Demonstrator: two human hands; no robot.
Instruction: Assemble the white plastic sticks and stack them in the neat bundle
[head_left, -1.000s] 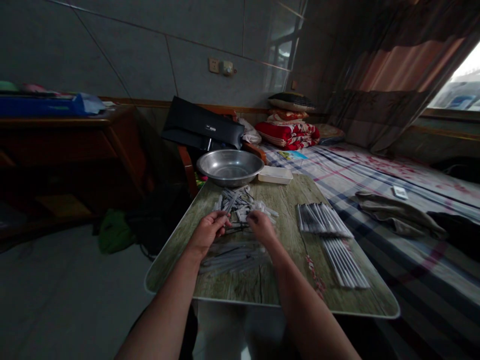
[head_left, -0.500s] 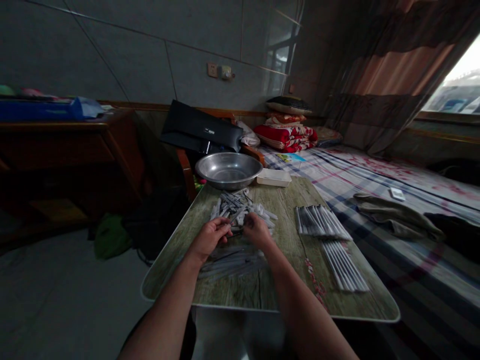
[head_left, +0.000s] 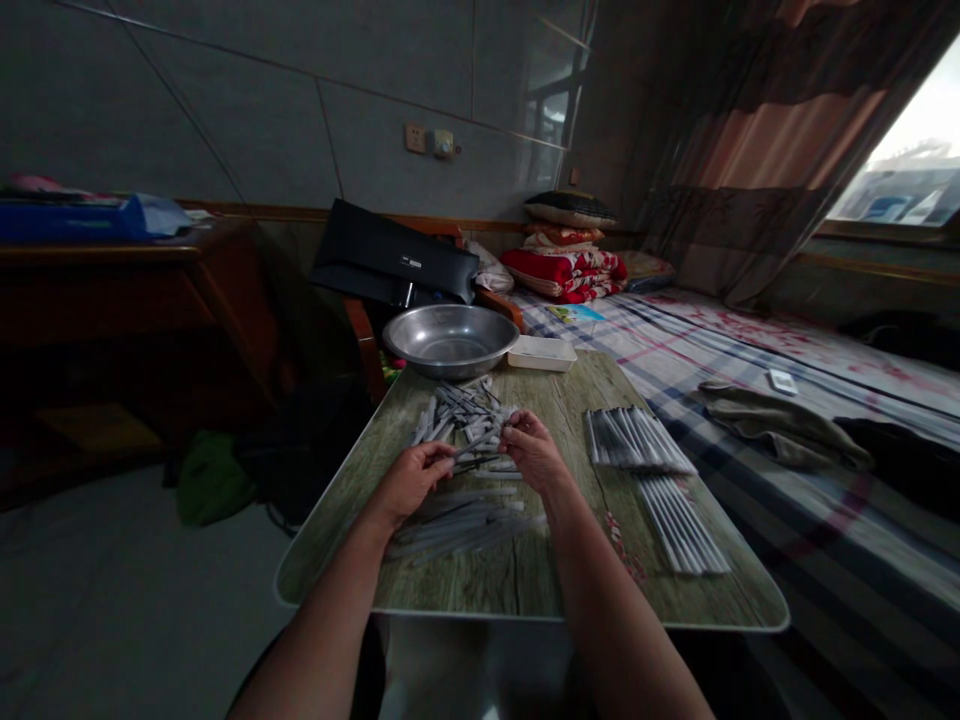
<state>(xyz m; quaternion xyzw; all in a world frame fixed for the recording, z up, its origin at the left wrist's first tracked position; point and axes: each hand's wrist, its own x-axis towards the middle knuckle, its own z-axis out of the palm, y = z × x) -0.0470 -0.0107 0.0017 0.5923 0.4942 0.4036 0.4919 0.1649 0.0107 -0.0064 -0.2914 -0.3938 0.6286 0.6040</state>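
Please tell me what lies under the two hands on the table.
Under the left hand and right hand lies a loose pile of thin pale sticks on the table. The part of the pile beneath the palms is covered and cannot be seen.

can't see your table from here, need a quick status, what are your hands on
Left hand gripping thin grey-white plastic sticks. Right hand touching them, grip unclear. Loose grey-white stick heap just beyond, round stainless steel basin past it.

Thin pieces (head_left: 474,462) by L hand (head_left: 409,482) & R hand (head_left: 534,450) too small to ID.
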